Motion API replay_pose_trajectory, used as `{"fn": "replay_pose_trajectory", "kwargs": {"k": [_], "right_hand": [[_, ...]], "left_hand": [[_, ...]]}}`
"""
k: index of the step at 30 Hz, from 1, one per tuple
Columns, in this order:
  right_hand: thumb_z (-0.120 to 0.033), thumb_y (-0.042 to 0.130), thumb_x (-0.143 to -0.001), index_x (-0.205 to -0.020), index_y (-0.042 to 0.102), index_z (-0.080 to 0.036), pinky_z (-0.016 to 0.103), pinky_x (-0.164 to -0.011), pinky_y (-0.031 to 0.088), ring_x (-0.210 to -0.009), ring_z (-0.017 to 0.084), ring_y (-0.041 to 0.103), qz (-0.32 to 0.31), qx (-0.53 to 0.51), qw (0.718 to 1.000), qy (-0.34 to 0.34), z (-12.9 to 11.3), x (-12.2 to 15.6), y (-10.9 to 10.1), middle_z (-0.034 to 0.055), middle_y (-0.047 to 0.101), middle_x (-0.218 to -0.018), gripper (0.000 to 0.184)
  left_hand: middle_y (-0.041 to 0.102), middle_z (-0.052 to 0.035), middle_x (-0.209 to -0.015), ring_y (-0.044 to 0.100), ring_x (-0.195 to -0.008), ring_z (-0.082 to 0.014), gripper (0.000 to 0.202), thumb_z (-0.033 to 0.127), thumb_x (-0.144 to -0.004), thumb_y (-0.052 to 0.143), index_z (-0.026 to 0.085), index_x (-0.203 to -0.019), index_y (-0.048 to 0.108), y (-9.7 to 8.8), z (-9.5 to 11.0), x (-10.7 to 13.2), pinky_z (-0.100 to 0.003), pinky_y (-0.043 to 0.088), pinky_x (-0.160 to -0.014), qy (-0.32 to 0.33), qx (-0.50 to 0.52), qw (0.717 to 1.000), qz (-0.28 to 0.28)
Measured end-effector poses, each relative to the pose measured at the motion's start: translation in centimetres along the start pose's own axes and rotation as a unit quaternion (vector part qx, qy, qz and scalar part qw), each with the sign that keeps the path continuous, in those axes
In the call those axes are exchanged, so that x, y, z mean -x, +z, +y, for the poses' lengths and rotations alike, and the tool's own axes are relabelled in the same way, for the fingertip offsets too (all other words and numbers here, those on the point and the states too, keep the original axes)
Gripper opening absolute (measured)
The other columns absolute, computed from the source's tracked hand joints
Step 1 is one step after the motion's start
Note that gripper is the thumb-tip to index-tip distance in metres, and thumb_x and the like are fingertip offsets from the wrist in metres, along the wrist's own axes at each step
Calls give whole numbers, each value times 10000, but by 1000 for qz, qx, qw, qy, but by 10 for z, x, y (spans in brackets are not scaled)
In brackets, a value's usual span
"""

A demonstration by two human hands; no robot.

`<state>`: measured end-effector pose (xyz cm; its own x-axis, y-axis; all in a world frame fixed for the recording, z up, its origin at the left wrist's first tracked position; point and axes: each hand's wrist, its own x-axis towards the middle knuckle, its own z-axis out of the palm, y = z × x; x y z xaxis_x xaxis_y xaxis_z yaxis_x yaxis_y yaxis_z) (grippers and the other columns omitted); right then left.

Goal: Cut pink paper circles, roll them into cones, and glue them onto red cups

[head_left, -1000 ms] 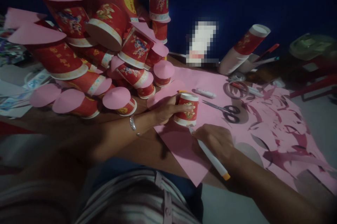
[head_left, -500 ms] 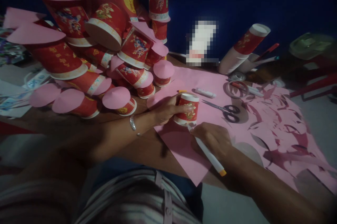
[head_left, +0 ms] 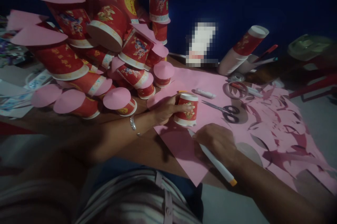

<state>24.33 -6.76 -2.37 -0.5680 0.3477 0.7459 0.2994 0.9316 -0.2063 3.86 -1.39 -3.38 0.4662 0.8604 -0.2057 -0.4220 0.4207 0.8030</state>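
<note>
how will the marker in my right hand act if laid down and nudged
The marker would probably roll, as it looks round. It seems light, being slim, and likely stiff: its orange end juts straight past your right hand.

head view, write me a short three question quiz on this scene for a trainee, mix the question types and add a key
1. Which hand holds the white pen with the orange end?
2. True or false: the left hand holds a red cup.
3. What colour are the cone tops among the heaped cups?
a) green
b) pink
c) black

Key:
1. The right hand.
2. True.
3. b) pink.
</note>
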Motion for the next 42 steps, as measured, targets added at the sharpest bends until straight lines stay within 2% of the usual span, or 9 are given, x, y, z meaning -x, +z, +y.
{"fn": "replay_pose_trajectory", "kwargs": {"k": [4,7,12,20,23,26,29,33,42], "right_hand": [[-51,651,-824,-919,639,-178,409,-858,639,-583,131,623,6,2,1000,9,0,-2,3,-23,666,-711,159],[-58,618,-840,-936,641,-166,566,-1069,575,-568,133,617,19,-26,999,4,0,-3,5,-23,664,-695,146],[-101,582,-893,-986,637,-190,577,-1082,579,-613,141,646,1,-52,999,9,2,1,8,-14,690,-749,140],[-99,607,-898,-1042,616,-165,614,-1095,555,-612,137,630,-34,-79,996,-17,4,3,9,-5,699,-770,159],[-92,611,-898,-1046,621,-171,579,-1056,590,-626,140,649,-13,-70,997,-12,3,2,9,-15,700,-759,168],[-88,633,-883,-1006,634,-181,395,-811,668,-633,145,668,14,-18,1000,10,-1,-3,3,-14,694,-724,155],[-78,605,-894,-954,655,-179,252,-554,544,-569,129,631,-23,42,997,63,-8,-9,-6,-13,665,-677,128],[-86,579,-907,-944,659,-181,244,-556,503,-582,126,634,-49,56,992,102,-11,-8,-10,-6,678,-711,130],[-100,675,-896,-1028,641,-186,258,-563,491,-606,125,629,10,51,997,63,1,10,4,-5,704,-770,160]], "left_hand": [[676,-28,-903,660,-816,-193,492,276,-699,870,181,-1122,639,0,1,0,-385,559,-787,3,11,1000,-5],[682,-38,-939,666,-834,-202,497,265,-706,854,191,-1150,644,1,2,0,-377,560,-773,6,23,1000,-8],[705,-75,-1064,668,-903,-208,507,235,-708,826,191,-1179,647,-1,1,-2,-374,551,-825,18,38,999,-13],[702,-44,-928,688,-778,-184,559,319,-688,913,167,-1133,611,5,2,3,-369,553,-775,-12,-38,999,-3],[704,-37,-893,687,-748,-177,558,334,-687,918,166,-1123,612,6,3,3,-360,554,-754,-15,-36,999,-7],[713,-46,-922,686,-809,-185,550,332,-667,928,168,-1103,636,5,3,2,-361,554,-790,-3,-22,1000,5],[727,-73,-987,688,-880,-205,514,324,-678,918,166,-1093,660,3,2,0,-379,553,-831,4,-13,1000,2],[735,-105,-1058,691,-970,-238,486,302,-697,896,164,-1106,672,1,0,-1,-414,541,-896,10,-5,1000,-6],[737,-103,-1047,683,-955,-227,497,305,-679,901,155,-1107,697,1,-1,-1,-400,540,-897,12,5,1000,-14]]}}
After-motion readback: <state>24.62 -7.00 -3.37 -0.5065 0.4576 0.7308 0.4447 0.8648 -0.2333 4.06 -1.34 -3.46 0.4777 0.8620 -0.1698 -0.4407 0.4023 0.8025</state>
